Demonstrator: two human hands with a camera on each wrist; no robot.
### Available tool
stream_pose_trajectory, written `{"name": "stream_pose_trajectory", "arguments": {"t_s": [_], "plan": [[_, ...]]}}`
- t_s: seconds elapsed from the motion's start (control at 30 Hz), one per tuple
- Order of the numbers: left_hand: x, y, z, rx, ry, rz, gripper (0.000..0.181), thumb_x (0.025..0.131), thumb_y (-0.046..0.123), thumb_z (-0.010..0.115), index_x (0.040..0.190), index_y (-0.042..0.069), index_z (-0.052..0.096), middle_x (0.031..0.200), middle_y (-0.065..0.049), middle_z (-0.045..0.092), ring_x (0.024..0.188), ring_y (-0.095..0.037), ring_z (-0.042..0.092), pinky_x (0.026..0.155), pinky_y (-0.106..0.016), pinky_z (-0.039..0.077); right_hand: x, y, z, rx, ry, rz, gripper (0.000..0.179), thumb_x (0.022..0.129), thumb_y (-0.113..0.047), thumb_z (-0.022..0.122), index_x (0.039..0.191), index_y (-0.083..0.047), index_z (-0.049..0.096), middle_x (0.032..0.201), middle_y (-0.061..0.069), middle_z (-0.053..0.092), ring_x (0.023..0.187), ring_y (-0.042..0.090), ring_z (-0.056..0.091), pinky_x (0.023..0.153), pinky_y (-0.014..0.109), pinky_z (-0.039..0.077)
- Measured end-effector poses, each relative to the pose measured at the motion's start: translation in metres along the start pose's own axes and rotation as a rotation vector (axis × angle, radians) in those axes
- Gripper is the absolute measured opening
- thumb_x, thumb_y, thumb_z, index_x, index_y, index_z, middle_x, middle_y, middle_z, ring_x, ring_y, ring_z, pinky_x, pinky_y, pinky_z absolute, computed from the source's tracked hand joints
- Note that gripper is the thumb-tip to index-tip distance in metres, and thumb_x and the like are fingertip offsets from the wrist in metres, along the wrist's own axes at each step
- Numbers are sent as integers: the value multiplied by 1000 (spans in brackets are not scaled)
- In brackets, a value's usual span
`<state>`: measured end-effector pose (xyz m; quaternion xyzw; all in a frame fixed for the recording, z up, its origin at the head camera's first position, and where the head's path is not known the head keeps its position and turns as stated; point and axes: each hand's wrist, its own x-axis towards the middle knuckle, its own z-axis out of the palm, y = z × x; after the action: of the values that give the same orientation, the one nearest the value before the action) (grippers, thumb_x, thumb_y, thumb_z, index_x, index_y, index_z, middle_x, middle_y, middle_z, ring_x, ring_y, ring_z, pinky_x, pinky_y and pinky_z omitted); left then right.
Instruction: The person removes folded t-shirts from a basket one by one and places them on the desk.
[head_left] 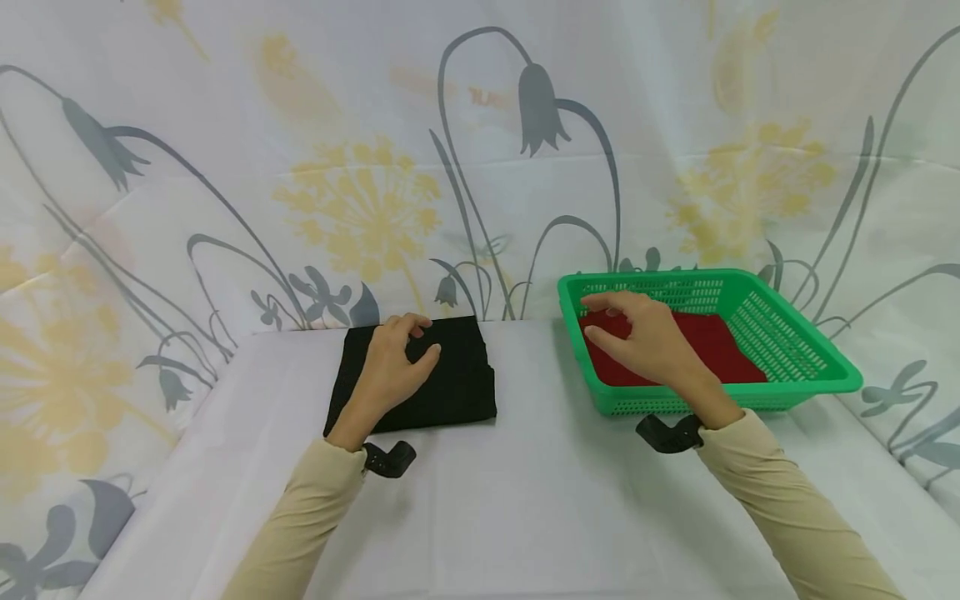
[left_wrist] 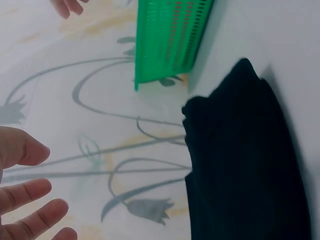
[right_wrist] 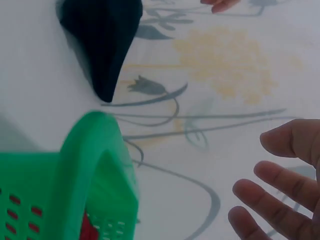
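A folded black cloth (head_left: 453, 375) lies on the white table, left of centre. Above it hovers my left hand (head_left: 393, 367), fingers loosely bent and holding nothing; the left wrist view shows the cloth (left_wrist: 245, 165) apart from the fingertips (left_wrist: 55, 210). To the right stands a green plastic basket (head_left: 795, 387) with a folded dark red cloth (head_left: 712, 346) inside. My right hand (head_left: 637, 337) is over the basket's left part, thumb and fingers spread apart with nothing between them. In the right wrist view its fingers (right_wrist: 275, 195) are clear of the basket rim (right_wrist: 85, 130).
A white curtain (head_left: 480, 167) with grey and yellow flower prints hangs behind the table. White cloth covers the tabletop (head_left: 517, 500). A dark strap device (head_left: 390, 460) sits on my left wrist and another (head_left: 667, 435) on my right.
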<state>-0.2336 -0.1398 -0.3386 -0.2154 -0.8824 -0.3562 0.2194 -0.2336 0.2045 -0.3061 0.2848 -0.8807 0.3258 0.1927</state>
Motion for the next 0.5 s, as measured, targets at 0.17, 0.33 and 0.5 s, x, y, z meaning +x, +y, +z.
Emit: {"name": "stream_pose_trajectory", "arguments": {"t_s": [0.17,0.33,0.5], "plan": [[11,11,14,-49,-2,35,32,88,12,66,116,-1,61,104,-18,58,98,-38,51,84,-48,40,-5,5,-14,-39,-20,18,34,90,-10,68,122,-2,63,118,12,64,101,29,56,84,47,45],[23,25,29,-108,-14,56,32,88,11,65,118,-2,61,104,-17,59,97,-35,52,86,-45,43,-11,10,-26,-65,-39,37,33,90,-12,68,121,-2,63,116,13,64,99,27,56,82,46,45],[35,38,45,-160,-22,57,31,89,11,64,117,-2,61,102,-16,60,94,-33,55,85,-41,46,-16,13,-39,-75,-29,58,32,91,-13,68,122,-5,64,115,12,64,99,25,56,81,46,46]]}}
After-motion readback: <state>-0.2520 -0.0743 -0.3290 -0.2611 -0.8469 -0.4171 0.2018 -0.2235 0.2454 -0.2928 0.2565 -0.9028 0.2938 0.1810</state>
